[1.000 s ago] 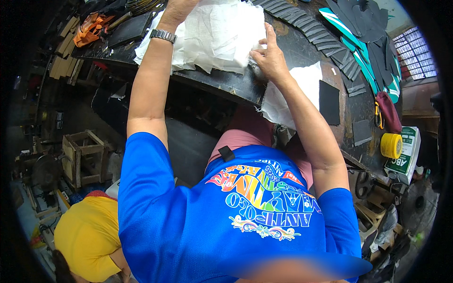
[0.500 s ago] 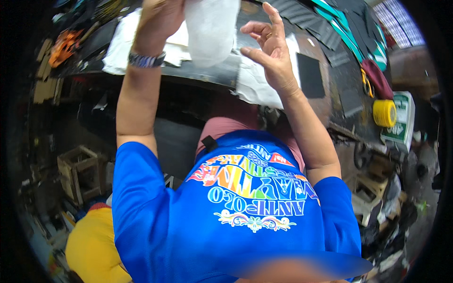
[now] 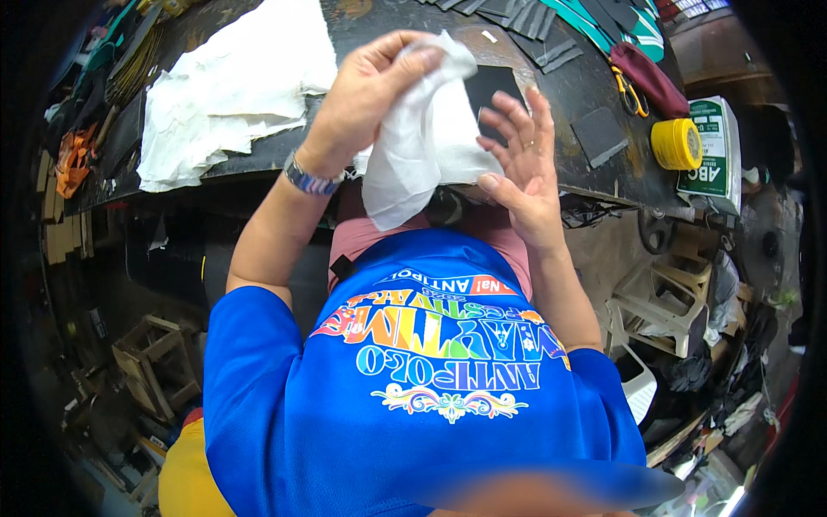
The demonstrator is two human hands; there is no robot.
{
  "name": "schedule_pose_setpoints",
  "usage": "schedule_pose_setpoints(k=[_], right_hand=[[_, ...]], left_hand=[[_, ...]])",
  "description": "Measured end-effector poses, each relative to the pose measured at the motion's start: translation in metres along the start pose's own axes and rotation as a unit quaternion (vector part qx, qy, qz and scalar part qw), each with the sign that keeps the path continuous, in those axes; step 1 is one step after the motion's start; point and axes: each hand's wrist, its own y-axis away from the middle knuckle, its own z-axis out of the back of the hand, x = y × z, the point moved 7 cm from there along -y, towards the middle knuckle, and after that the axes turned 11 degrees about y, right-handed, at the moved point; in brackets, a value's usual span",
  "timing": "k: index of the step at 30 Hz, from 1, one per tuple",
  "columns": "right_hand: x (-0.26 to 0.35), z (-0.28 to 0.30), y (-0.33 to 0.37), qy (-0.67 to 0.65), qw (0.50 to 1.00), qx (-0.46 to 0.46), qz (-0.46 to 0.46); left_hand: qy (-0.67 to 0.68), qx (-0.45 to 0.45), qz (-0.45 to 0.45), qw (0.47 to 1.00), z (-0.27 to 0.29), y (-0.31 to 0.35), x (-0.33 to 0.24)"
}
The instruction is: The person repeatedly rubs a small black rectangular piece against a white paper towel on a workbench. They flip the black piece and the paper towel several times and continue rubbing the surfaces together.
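A thin, translucent white sheet of fabric-like material (image 3: 398,168) hangs creased from my left hand (image 3: 360,99), whose thumb and fingers pinch its upper edge. To the right, my right hand (image 3: 530,177) is raised with its fingers apart and slightly blurred, holding nothing. Behind it, another white sheet (image 3: 457,142) lies at the table's front edge, partly hidden by the hanging one. A black square piece (image 3: 498,82) lies just beyond that. Further left, a ragged pile of white sheets (image 3: 237,82) spreads over the dark table (image 3: 366,21).
Dark grey strips (image 3: 530,21) lie at the far side. On the right are a small dark square (image 3: 599,136), yellow-handled scissors (image 3: 633,95), a maroon pouch (image 3: 648,77), a yellow roll (image 3: 676,145) and a green-and-white container (image 3: 711,155). A wooden stool frame (image 3: 155,362) stands lower left.
My left hand has come down and nearer with the white sheet, which now hangs more crumpled. My right hand has lowered too. The view has shifted, showing more of the tabletop.
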Motion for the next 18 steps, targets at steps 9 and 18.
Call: schedule_pose_setpoints(k=[9, 18], right_hand=[[0.002, -0.013, 0.003, -0.109, 0.987, 0.118, -0.024], [-0.029, 0.022, 0.007, 0.010, 0.992, -0.013, -0.125]], left_hand=[[-0.224, 0.001, -0.199, 0.954, -0.028, 0.037, -0.047], [-0.364, -0.099, -0.079, 0.923, 0.063, -0.035, 0.037]])
